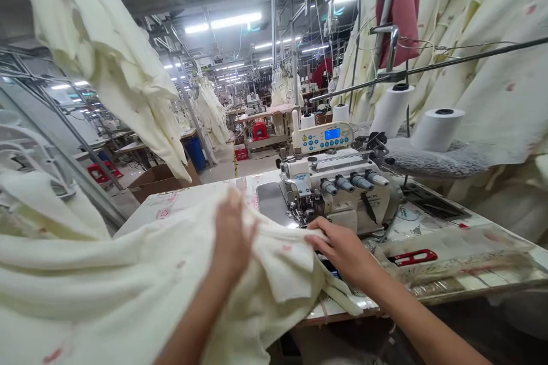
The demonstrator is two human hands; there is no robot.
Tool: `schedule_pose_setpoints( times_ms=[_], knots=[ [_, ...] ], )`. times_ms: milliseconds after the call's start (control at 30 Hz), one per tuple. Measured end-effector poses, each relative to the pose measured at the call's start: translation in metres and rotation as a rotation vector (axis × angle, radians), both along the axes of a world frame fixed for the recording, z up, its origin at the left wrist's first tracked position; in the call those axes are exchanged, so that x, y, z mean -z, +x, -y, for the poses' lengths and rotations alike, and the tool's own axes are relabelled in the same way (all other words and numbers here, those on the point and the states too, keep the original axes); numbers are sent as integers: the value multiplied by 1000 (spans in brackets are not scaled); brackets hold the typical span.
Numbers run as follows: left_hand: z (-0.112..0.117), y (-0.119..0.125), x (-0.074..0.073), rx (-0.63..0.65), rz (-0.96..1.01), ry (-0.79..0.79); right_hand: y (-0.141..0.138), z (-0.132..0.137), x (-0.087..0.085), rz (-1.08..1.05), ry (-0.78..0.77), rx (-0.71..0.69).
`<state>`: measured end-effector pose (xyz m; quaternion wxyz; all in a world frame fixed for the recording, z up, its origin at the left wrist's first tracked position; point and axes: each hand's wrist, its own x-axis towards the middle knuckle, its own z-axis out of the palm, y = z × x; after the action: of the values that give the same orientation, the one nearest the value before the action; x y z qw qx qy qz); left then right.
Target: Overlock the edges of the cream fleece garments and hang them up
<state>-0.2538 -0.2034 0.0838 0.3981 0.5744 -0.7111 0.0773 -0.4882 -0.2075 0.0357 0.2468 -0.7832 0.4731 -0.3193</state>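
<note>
A cream garment (141,279) with small pink prints spreads over the left and front of the sewing table. My right hand (342,248) pinches its edge between thumb and fingers, just in front of the overlock sewing machine (342,188). On the same edge, further left, is my left hand (231,234), closed on the cloth though its fingertips are blurred by motion. Between the two hands the edge runs almost straight, and a loose flap hangs below it. The machine's needle area (303,205) lies just beyond the cloth, which appears apart from it.
Red thread snips (413,257) lie on the table's right side. White thread cones (439,128) stand behind the machine near a grey fluffy pad (436,158). Cream garments (107,63) hang at upper left and on the right. A metal rod (449,63) crosses above the machine.
</note>
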Motion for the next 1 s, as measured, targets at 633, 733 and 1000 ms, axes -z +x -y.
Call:
schedule_pose_setpoints(
  times_ms=[633, 733, 1000],
  knots=[
    [22, -81, 41, 109, 141, 400, 3, 19, 16, 133, -46, 270],
    [21, -81, 42, 90, 172, 387, 5, 17, 24, 167, -108, 266],
    [21, -82, 43, 75, 193, 386, 6, 18, 32, 97, -230, 279]
  ],
)
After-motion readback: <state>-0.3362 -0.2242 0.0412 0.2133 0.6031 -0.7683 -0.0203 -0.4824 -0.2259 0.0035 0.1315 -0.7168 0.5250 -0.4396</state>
